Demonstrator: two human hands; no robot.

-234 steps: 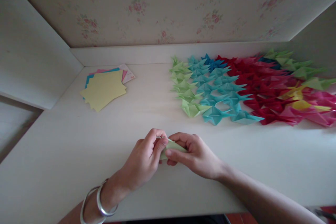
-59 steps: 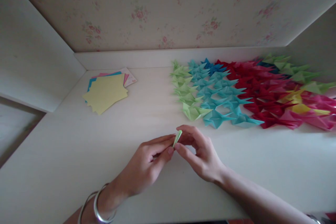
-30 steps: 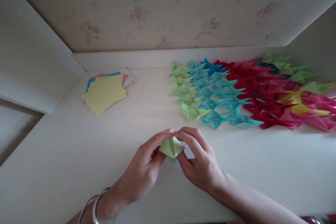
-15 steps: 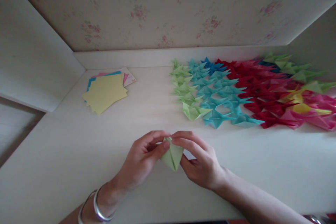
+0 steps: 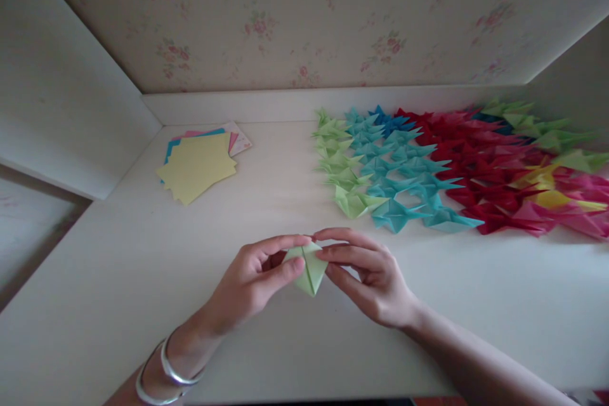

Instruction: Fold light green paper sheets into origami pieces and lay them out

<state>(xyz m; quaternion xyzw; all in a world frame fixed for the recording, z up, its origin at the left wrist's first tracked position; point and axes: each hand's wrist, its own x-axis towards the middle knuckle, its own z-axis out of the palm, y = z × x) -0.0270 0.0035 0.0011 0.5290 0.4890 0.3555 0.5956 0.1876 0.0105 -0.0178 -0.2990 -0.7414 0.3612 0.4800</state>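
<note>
A pale green folded origami paper (image 5: 311, 274) is held between my two hands near the front middle of the white table. It is diamond-shaped, with a crease or slit running down its middle and one point facing me. My left hand (image 5: 261, 279) pinches its left side, thumb on the front face and index finger along the top edge. My right hand (image 5: 368, 273) grips the right side, with fingertips on the upper right edge and the thumb at the lower right. The back of the paper is hidden from view.
On the white table (image 5: 228, 342), a stack of paper sheets (image 5: 200, 165), yellow on top, lies at back left. Rows of folded origami pieces, including green (image 5: 354, 202), light blue (image 5: 397, 214) and red ones (image 5: 495, 216), spread across the right. A floral wall (image 5: 276, 19) rises behind.
Earlier the paper was a narrow packet seen edge-on, then partly opened. Now it lies flattened as a diamond facing me. Both hands have kept hold while their fingers shifted along its edges.
</note>
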